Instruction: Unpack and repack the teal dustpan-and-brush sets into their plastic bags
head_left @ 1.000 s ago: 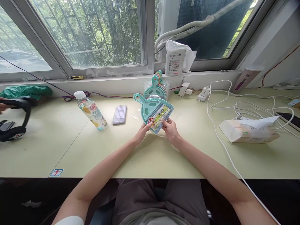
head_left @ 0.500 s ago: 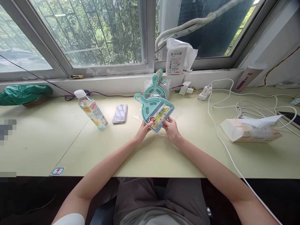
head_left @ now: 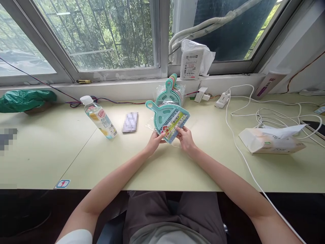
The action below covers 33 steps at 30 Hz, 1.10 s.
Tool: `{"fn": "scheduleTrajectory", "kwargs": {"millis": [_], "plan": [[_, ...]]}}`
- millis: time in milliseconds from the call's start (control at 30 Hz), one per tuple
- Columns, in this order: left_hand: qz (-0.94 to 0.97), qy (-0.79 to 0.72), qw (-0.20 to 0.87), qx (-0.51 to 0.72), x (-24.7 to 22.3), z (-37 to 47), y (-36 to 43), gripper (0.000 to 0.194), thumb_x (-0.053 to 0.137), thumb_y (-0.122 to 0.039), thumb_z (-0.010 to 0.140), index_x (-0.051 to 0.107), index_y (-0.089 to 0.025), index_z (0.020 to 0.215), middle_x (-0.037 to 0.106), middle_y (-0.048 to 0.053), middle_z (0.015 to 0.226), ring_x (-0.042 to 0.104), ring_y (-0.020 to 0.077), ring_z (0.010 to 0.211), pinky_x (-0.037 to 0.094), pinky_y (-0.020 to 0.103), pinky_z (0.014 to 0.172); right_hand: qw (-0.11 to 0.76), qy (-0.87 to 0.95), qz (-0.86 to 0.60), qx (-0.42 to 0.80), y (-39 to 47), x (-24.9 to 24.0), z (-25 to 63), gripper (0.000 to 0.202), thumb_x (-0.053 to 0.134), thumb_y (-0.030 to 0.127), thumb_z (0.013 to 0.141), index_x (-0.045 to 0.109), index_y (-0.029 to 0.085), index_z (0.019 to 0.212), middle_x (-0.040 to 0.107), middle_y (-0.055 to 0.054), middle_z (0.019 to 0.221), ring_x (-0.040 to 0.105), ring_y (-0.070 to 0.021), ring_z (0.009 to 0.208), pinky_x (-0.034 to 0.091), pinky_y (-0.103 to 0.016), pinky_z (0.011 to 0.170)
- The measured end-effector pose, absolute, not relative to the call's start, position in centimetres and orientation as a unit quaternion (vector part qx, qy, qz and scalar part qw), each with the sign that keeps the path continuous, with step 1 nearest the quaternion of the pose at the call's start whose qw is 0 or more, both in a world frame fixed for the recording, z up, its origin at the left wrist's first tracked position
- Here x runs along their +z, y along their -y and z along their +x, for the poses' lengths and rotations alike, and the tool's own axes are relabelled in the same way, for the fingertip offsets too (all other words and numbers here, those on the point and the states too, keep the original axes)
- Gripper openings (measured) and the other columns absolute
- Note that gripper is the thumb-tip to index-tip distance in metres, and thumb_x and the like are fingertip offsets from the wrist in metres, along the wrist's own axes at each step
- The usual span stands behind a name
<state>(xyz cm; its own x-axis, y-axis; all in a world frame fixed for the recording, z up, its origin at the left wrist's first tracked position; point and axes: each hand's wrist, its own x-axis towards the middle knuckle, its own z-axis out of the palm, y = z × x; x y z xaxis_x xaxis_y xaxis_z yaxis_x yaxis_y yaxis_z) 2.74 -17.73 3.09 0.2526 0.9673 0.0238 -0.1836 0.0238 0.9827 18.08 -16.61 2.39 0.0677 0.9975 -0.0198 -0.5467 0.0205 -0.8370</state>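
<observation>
A teal plastic dustpan set [head_left: 169, 117] in crinkled clear wrap tilts over the smooth, pale bench [head_left: 152, 173], fingers of the left hand [head_left: 153, 143] and right hand [head_left: 187, 139] closed on its lower edges, likely to steady it with its printed label uncovered. Behind are similar loop-handled pans [head_left: 169, 95]; left, a clear, rounded bottle [head_left: 101, 120].
</observation>
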Motion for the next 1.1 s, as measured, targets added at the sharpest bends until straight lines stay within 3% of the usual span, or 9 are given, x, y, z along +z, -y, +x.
{"fn": "scheduleTrajectory", "kwargs": {"millis": [200,367,533,667,833,967,1100], "plan": [[0.52,-0.393,0.599,0.465,3.0,2.7,17.6,0.049,0.062,-0.041,0.077,0.051,-0.016,0.117,0.06,0.011,0.122,0.061,0.0252,0.104,0.056,0.042,0.081,0.633,0.32,-0.362,0.605,16.6,2.4,18.1,0.02,0.071,0.025,0.071,0.063,0.019,0.089,0.073,-0.002,0.091,0.07,-0.0172,0.078,0.059,-0.033,0.078],[0.504,-0.39,0.605,0.477,2.8,2.6,17.4,0.051,0.062,-0.037,0.078,0.044,-0.022,0.123,0.058,0.009,0.125,0.061,0.0235,0.102,0.058,0.04,0.074,0.619,0.323,-0.361,0.618,16.4,2.7,18.2,0.017,0.068,0.023,0.074,0.063,0.019,0.089,0.073,-0.002,0.091,0.069,-0.0162,0.078,0.059,-0.032,0.076],[0.465,-0.384,0.621,0.501,3.2,2.2,17.0,0.054,0.06,-0.033,0.077,0.041,-0.026,0.127,0.052,0.008,0.132,0.06,0.0241,0.104,0.059,0.038,0.069,0.552,0.407,-0.394,0.612,15.5,3.2,19.3,0.013,0.064,0.027,0.08,0.062,0.016,0.086,0.072,-0.007,0.09,0.07,-0.0179,0.072,0.06,-0.033,0.069],[0.46,-0.372,0.648,0.48,3.8,1.8,16.7,0.05,0.054,-0.038,0.08,0.047,-0.019,0.125,0.058,0.013,0.124,0.064,0.0256,0.095,0.058,0.04,0.068,0.496,0.47,-0.425,0.594,14.9,3.4,20.2,0.026,0.061,0.04,0.083,0.062,0.014,0.086,0.072,-0.011,0.086,0.07,-0.0211,0.071,0.059,-0.032,0.057],[0.471,-0.357,0.664,0.457,4.3,1.1,16.4,0.048,0.051,-0.037,0.081,0.049,-0.013,0.122,0.067,0.014,0.107,0.069,0.0247,0.081,0.057,0.039,0.067,0.47,0.492,-0.414,0.605,14.3,3.6,21.2,0.052,0.045,0.062,0.085,0.064,0.014,0.089,0.072,-0.013,0.085,0.071,-0.0222,0.07,0.059,-0.034,0.06],[0.449,-0.354,0.67,0.474,4.3,0.3,15.6,0.051,0.05,-0.034,0.08,0.045,-0.013,0.126,0.068,0.012,0.105,0.07,0.0251,0.076,0.057,0.035,0.061,0.537,0.521,-0.459,0.479,14.0,3.7,22.7,0.064,0.027,0.065,0.089,0.065,0.014,0.09,0.072,-0.013,0.081,0.069,-0.0191,0.061,0.056,-0.032,0.058],[0.396,-0.35,0.689,0.495,4.0,-0.8,14.5,0.049,0.051,-0.028,0.079,0.046,-0.012,0.125,0.068,0.011,0.105,0.07,0.0237,0.073,0.056,0.03,0.055,0.587,0.585,-0.516,0.217,13.8,3.6,23.7,0.039,0.03,0.042,0.095,0.061,0.021,0.105,0.069,-0.008,0.1,0.068,-0.019,0.076,0.055,-0.033,0.063]]}}
